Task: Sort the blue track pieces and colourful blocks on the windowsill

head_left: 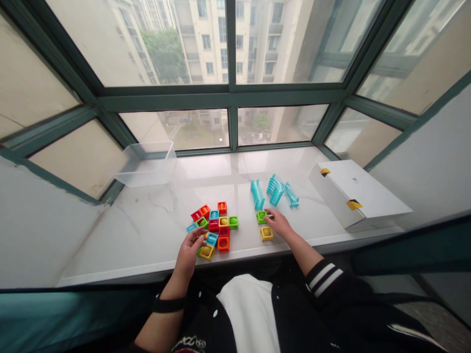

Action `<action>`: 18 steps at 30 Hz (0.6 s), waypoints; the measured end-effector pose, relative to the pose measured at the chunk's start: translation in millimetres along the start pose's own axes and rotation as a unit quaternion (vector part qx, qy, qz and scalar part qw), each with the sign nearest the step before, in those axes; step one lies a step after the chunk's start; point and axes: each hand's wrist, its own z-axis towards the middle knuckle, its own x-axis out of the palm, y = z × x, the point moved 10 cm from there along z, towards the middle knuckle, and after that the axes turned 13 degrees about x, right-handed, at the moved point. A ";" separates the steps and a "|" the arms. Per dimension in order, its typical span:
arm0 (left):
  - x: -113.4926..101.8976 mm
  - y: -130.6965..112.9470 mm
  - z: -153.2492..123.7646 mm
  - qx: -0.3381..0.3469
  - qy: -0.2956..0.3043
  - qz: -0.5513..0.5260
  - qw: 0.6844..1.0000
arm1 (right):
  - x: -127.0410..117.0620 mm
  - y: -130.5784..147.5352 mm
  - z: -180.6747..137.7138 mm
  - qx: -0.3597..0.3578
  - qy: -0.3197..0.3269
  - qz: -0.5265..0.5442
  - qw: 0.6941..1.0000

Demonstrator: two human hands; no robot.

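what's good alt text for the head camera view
The left hand is over a cluster of colourful blocks while the right hand is at a green block near a yellow one on a white windowsill. Turquoise pieces lie beyond, with a clear bin left and a white box right.

Blocks (223, 231): opaque plastic, smooth, glossy highlights; teal pieces (257, 194): see-through plastic, shiny, ribbed. Bin (147, 178): clear thin plastic, smooth walls. White box (382, 198): looks like coated card, smooth, low sheen. Sill (140, 240): polished stone look, grey-veined, glossy enough to reflect. Window frame (165, 103): looks like painted metal, smooth; panes (202, 59) glass. Shirt (246, 304): matt cloth; jacket cuff (326, 278): striped cloth, matt
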 end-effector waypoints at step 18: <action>76.4 -27.7 17.4 0.313 0.197 0.423 0.827 | 47.9 153.4 -119.1 -0.264 0.138 -0.045 0.954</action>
